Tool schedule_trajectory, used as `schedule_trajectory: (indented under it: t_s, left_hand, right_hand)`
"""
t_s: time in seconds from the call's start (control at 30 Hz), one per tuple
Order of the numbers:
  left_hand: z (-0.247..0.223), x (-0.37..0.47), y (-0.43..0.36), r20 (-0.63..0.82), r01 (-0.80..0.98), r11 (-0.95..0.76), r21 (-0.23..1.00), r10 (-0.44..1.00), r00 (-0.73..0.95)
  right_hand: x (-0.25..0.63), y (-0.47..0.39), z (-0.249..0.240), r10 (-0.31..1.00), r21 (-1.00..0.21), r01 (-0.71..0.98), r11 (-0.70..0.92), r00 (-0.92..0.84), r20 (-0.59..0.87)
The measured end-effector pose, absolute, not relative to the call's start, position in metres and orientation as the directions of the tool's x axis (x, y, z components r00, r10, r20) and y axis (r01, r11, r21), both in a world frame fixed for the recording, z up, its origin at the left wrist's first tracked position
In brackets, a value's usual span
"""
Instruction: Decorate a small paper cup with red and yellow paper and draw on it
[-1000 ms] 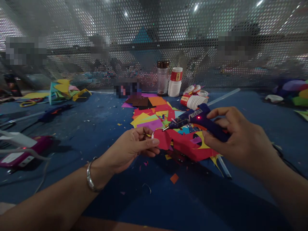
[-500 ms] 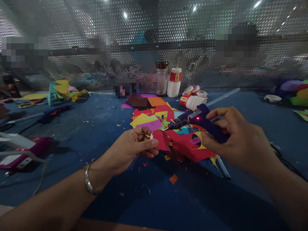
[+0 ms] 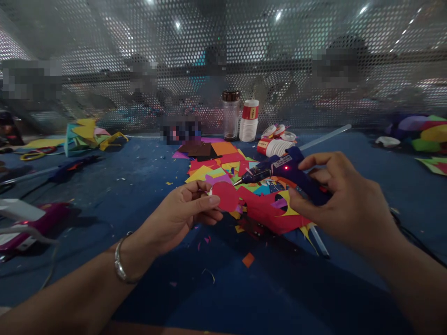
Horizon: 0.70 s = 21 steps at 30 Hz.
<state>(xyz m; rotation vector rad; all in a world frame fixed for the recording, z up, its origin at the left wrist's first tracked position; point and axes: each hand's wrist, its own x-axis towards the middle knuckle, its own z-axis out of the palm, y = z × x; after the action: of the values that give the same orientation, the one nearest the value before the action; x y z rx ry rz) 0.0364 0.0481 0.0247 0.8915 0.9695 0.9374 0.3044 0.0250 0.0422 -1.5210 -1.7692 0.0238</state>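
Between thumb and fingers, my left hand (image 3: 190,207) pinches a round red paper disc (image 3: 226,196); a bit of white shows at its left edge. My right hand (image 3: 342,200) grips a dark blue hot glue gun (image 3: 279,168), its small red light glowing and a clear glue stick (image 3: 326,137) jutting from the back. The gun's metal nozzle points left and sits close to the disc's upper right edge; whether they touch I cannot tell. Under and behind the gun lie red paper offcuts (image 3: 260,207) with round holes, and a heap of coloured paper sheets (image 3: 228,163).
At the back stand a glass bottle (image 3: 231,118) and stacked paper cups (image 3: 248,125), with another cup stack (image 3: 275,148) lying down. A second glue gun (image 3: 71,168) and a magenta power strip (image 3: 38,228) lie left. Folded paper (image 3: 87,135) sits behind. A perforated metal screen (image 3: 195,88) closes the rear.
The red disc has turned so that its round face shows more fully. The nozzle has shifted slightly up along its edge. The view has moved a little.
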Motion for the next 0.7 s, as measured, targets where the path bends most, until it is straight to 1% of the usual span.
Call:
schedule_trajectory:
  t_s: [0.1,0.27,0.37,0.43,0.57,0.7]
  left_hand:
    - [0.0253,0.0357,0.0482,-0.256,-0.238,0.324,0.916,0.926,0.276]
    - [0.0239,0.0369,0.0502,-0.232,-0.265,0.300,0.916,0.938,0.259]
    - [0.0223,0.0378,0.0511,-0.218,-0.292,0.280,0.914,0.949,0.226]
    - [0.0218,0.0380,0.0514,-0.215,-0.294,0.268,0.917,0.956,0.199]
    - [0.0223,0.0382,0.0507,-0.207,-0.282,0.252,0.926,0.962,0.181]
    - [0.0225,0.0382,0.0493,-0.200,-0.302,0.246,0.921,0.964,0.175]
  right_hand:
    - [0.3022,0.0243,0.0443,0.836,-0.538,0.797,0.276,0.076,0.543]
    - [0.3020,0.0253,0.0457,0.805,-0.515,0.822,0.244,0.124,0.580]
    - [0.3035,0.0262,0.0436,0.803,-0.507,0.812,0.291,0.081,0.591]
    - [0.3045,0.0262,0.0416,0.807,-0.480,0.820,0.311,0.039,0.589]
    - [0.3058,0.0254,0.0386,0.802,-0.415,0.851,0.321,-0.012,0.597]
    - [0.3071,0.0258,0.0376,0.806,-0.391,0.865,0.314,-0.026,0.591]
